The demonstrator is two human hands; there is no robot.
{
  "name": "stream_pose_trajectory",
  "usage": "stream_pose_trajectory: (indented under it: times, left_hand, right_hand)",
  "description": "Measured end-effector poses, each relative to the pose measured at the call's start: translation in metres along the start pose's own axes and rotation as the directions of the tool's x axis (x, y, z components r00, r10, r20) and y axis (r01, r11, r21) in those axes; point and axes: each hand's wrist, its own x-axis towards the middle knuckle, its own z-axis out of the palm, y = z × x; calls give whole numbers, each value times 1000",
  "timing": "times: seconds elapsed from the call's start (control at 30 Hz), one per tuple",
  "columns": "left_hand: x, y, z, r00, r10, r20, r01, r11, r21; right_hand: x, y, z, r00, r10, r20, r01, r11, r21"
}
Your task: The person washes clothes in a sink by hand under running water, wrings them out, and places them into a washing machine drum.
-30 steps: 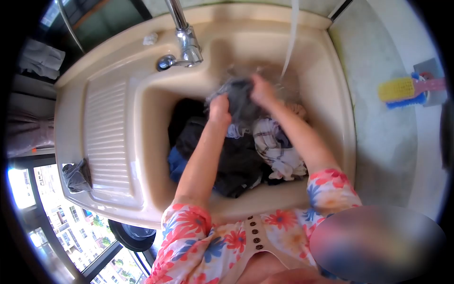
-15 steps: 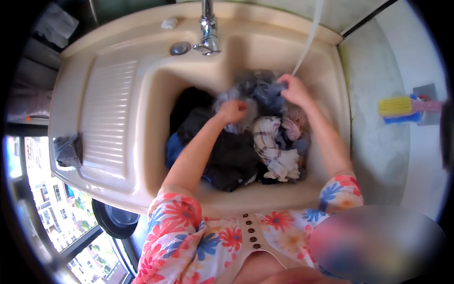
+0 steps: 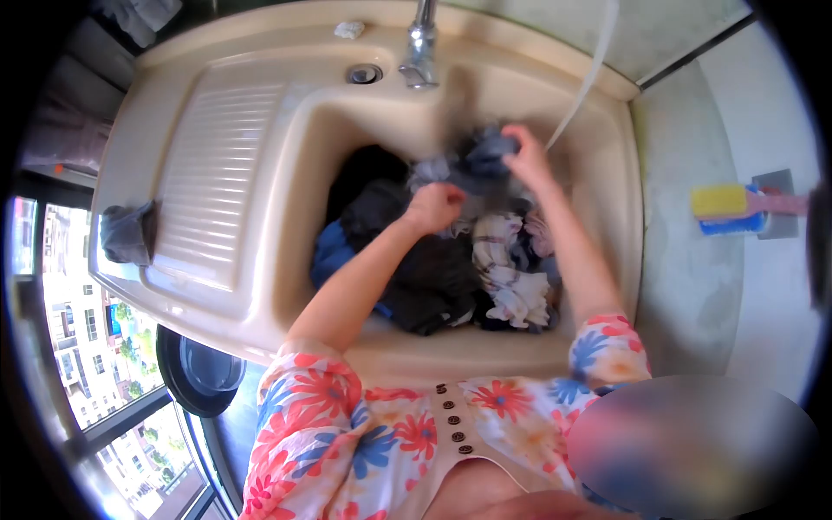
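Note:
Inside the beige sink point(image 3: 299, 156), my right hand point(image 3: 529, 160) grips a blurred grey-blue garment point(image 3: 487, 156) near the back wall. My left hand point(image 3: 433, 208) is closed on the near-left part of what looks like the same cloth; its exact edge there is blurred. Below my hands, dark clothes point(image 3: 425, 282) fill the left and middle of the basin, with a blue piece point(image 3: 331, 256) at their left side. A whitish checked garment point(image 3: 498, 247) lies crumpled to the right, beside a pinkish cloth point(image 3: 539, 232) partly hidden by my right forearm.
A chrome faucet point(image 3: 420, 52) rises behind the basin, and a pale hose point(image 3: 589, 82) runs down its right side. The ribbed drainboard point(image 3: 208, 182) spreads left, with a grey cloth point(image 3: 128, 232) at its edge. A yellow-and-blue brush point(image 3: 724, 206) is at the right wall.
The grey-blue cloth has bunched up more, with my right hand gripping it. My left hand has shifted slightly relative to the pile. The whole view has moved a little.

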Motion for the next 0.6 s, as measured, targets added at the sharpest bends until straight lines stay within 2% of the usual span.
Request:
stream_pose_trajectory:
  times: [0.03, 0.1, 0.2, 0.23, 0.27, 0.3, 0.33, 0.37, 0.4, 0.43, 0.47, 0.5, 0.53, 0.57, 0.6]
  left_hand:
    - [-1, -2, -1, 1000, -19, -5, 18, 996, -85]
    - [-1, -6, -3, 999, -53, -12, 49, 967, -249]
    - [-8, 7, -15, 966, -204, 160, 259, 735, -627]
    - [-9, 7, -16, 953, -213, 213, 302, 674, -674]
    - [-9, 8, -18, 939, -217, 268, 345, 608, -715]
    - [-9, 9, -18, 921, -217, 323, 389, 536, -749]
    - [-8, 12, -16, 895, -275, 351, 436, 376, -817]
    - [-5, 18, -13, 862, -324, 389, 466, 205, -861]
    - [-2, 26, -9, 828, -357, 434, 473, 27, -881]
    - [1, 34, -6, 804, -355, 477, 477, -92, -874]
    - [2, 43, -5, 779, -350, 521, 477, -209, -854]
    - [3, 48, -3, 754, -339, 563, 469, -323, -822]
    - [12, 29, 15, 845, -167, 508, 435, -340, -834]
    - [18, 22, 26, 886, -116, 449, 398, -307, -864]
    - [12, 23, 29, 879, -144, 455, 410, -259, -874]
  right_hand:
    - [-13, 18, 22, 996, 68, 50, -61, 989, -135]
    - [-35, 20, 45, 903, 405, 146, -292, 826, -481]
    - [-15, 49, 40, 828, 485, 282, -263, 779, -569]
    - [-8, 40, 21, 900, 372, 228, -230, 848, -477]
    - [9, 26, 2, 908, 332, 256, -192, 872, -449]
    - [19, 9, -15, 945, 215, 246, -115, 924, -366]
    - [20, -34, -36, 948, 164, 272, -54, 927, -370]
    - [18, -69, -51, 943, 148, 299, -25, 926, -377]
    - [-6, -135, -75, 913, -114, 392, 278, 877, -391]
    - [-19, -155, -77, 877, -122, 465, 351, 823, -447]
    - [-33, -165, -77, 830, -230, 507, 463, 792, -398]
    - [-52, -184, -76, 805, -226, 549, 503, 750, -429]
    - [-69, -203, -76, 753, -218, 621, 565, 698, -440]
    - [-83, -203, -68, 702, -215, 679, 596, 698, -396]
    - [-100, -205, -63, 655, -277, 704, 668, 648, -366]
